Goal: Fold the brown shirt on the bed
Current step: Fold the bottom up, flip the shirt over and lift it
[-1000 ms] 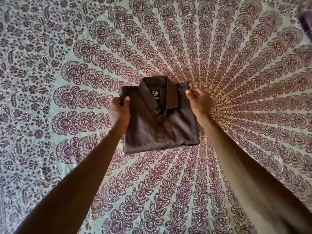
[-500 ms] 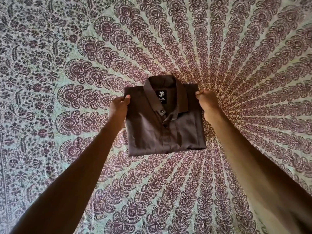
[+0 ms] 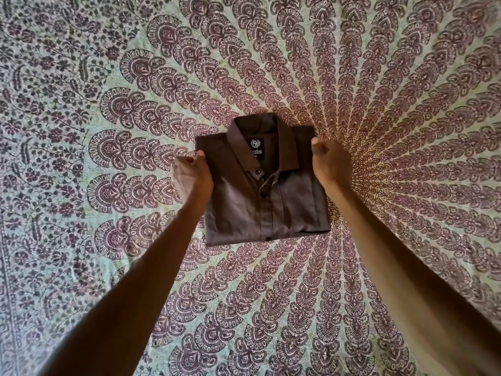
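Two hands are engaged. My left hand (image 3: 193,177) grips the left shoulder edge of the folded brown woven collared shirt (image 3: 267,204); its thumb has slid from the front panel to the edge. The shirt lies between the hands, collar away from me, on the purple-and-mint patterned bedspread (image 3: 81,253). My right hand (image 3: 329,164) remains curled round the right shoulder corner. Judgement: folding complete; release pending.

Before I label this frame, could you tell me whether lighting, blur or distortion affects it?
Head view: warm light on the bedspread right of the brown shirt; left hand slightly motion-blurred; wide-angle lens bends the pattern near the edges.
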`<state>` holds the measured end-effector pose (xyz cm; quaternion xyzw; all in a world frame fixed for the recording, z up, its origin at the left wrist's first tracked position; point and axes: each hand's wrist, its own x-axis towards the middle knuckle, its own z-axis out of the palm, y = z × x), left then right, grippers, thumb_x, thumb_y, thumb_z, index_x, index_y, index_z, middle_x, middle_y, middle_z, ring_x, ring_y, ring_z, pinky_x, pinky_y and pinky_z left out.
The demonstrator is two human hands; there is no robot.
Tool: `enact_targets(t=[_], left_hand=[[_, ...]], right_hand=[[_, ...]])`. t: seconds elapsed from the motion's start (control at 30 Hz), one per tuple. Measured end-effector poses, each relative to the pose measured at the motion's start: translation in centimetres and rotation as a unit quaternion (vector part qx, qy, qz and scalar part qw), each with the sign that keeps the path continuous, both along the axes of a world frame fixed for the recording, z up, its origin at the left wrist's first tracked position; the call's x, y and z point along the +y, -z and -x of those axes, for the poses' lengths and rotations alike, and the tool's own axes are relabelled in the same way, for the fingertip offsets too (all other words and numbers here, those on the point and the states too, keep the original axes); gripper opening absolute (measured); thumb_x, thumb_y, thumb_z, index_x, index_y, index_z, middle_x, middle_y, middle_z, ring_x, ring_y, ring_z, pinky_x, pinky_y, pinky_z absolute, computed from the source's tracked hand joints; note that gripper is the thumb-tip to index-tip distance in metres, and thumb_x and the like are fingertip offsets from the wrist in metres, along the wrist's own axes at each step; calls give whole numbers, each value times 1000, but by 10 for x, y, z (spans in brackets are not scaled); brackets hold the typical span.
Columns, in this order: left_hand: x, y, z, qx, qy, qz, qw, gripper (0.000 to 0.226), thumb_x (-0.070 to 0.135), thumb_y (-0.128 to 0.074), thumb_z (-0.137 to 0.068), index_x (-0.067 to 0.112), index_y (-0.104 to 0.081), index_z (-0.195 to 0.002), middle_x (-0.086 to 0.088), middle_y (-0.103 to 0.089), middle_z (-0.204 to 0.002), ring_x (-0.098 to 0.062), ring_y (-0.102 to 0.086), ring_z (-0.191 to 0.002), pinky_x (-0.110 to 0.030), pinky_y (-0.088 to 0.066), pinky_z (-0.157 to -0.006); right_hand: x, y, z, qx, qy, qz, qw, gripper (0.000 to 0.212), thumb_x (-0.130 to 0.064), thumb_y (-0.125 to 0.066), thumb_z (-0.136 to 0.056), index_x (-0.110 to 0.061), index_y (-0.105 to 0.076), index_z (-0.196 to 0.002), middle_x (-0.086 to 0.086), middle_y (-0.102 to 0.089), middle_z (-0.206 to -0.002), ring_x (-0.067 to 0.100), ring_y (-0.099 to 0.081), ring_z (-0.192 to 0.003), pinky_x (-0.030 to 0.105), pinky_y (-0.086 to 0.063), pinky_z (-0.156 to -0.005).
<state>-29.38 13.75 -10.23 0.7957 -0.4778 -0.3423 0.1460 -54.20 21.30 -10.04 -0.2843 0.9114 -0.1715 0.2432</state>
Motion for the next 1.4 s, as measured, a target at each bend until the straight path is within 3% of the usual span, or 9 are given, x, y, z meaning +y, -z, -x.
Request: enact_targets(t=[0.13,0.33,0.53,0.67,0.77,0.87,1.1,1.27,1.4], left_hand=[[39,-3,1,-8,20,-48,999,48,49,-40,-97,5,-44,-116,-7,-49,-94,-22,-49,-88,-34,-37,-75],[50,-5,-2,17,70,-19,997,47,42,-39,-100,0,-55,-115,-17,-62,-102,-19,-49,-82,-28,-34,-71],[56,-8,-22,151,60,-84,983,41,46,-49,-95,10,-49,-114,-11,-58,-102,-26,-58,-93,-36,-47,-76],[87,-23,-62,244,51,-137,959,41,46,-55,-92,9,-62,-108,-13,-69,-100,-29,-67,-92,-39,-56,-82],[124,-42,-110,287,43,-135,947,41,44,-55,-93,11,-62,-116,-8,-68,-100,-26,-66,-92,-38,-56,-85],[166,-60,-175,313,19,-132,940,44,50,-57,-89,16,-61,-116,-8,-69,-107,-27,-66,-98,-46,-54,-91],[250,-81,-342,285,-35,-98,953,67,68,-64,-71,15,-64,-111,-13,-71,-103,-30,-69,-93,-50,-57,-82],[289,-99,-440,296,-47,-54,953,29,29,-56,-96,4,-66,-107,-10,-72,-89,-17,-70,-74,-36,-61,-68],[301,-94,-513,277,-56,-34,958,19,32,-56,-95,16,-67,-97,-2,-70,-81,-16,-69,-70,-32,-59,-66]], right_hand=[[32,3,-23,-59,-7,-53,997,53,-51,-49,-95,-3,-51,-117,17,-65,-107,36,-62,-96,38,-46,-72],[28,-2,-27,-237,83,31,967,40,-44,-61,-91,-5,-69,-91,7,-63,-76,19,-58,-66,28,-37,-54],[59,-21,-53,-223,72,139,962,18,-27,-60,-96,-11,-68,-91,-13,-54,-49,-3,-44,-39,17,-30,-43],[105,-54,-93,-197,65,146,967,37,-30,-60,-95,-17,-50,-62,-10,-36,-42,3,-31,-31,15,-18,-36],[144,-81,-138,-221,95,149,959,32,-31,-61,-94,-21,-55,-65,-5,-49,-52,3,-42,-44,18,-24,-39],[186,-103,-195,-260,132,137,947,17,-33,-60,-95,-22,-64,-82,15,-66,-80,27,-64,-81,18,-38,-47],[262,-113,-345,-290,82,123,946,27,-41,-64,-90,-15,-66,-83,31,-63,-83,36,-63,-73,28,-34,-50],[284,-99,-448,-309,65,123,941,13,-31,-61,-94,-25,-61,-83,-1,-58,-67,-1,-54,-52,16,-37,-47],[285,-83,-516,-314,42,134,939,11,-32,-64,-92,-22,-66,-89,-6,-65,-74,13,-60,-70,30,-42,-64]])
